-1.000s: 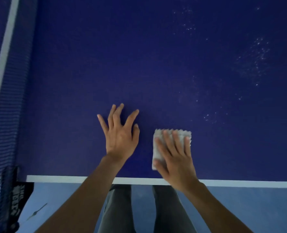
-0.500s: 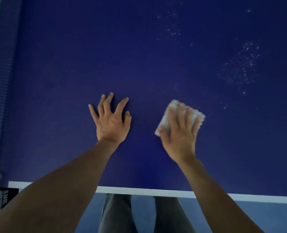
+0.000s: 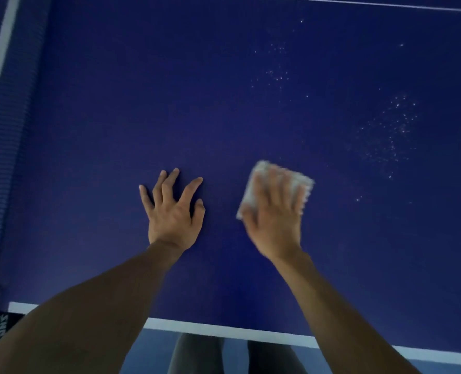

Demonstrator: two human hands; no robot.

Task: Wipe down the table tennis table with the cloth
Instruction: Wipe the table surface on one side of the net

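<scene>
Left hand (image 3: 172, 214): fingers spread wide, flat on the desk (image 3: 116, 103), holding nothing.
Cloth (image 3: 259, 171): folded pad lying on the desk just right of the left hand, under the right hand's fingers.
Right hand (image 3: 273, 225): straight fingers pressing the cloth; blurred.
Specks (image 3: 391, 130): pale clusters ahead and right of the cloth; the right hand is nearer.
Next move: probably a sweep forward-right.

White cloth (image 3: 260, 168), seemingly folded, lies on the blue table (image 3: 224, 103).

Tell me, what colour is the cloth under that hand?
White or pale grey; the cloth looks blurred in the head view.
</scene>
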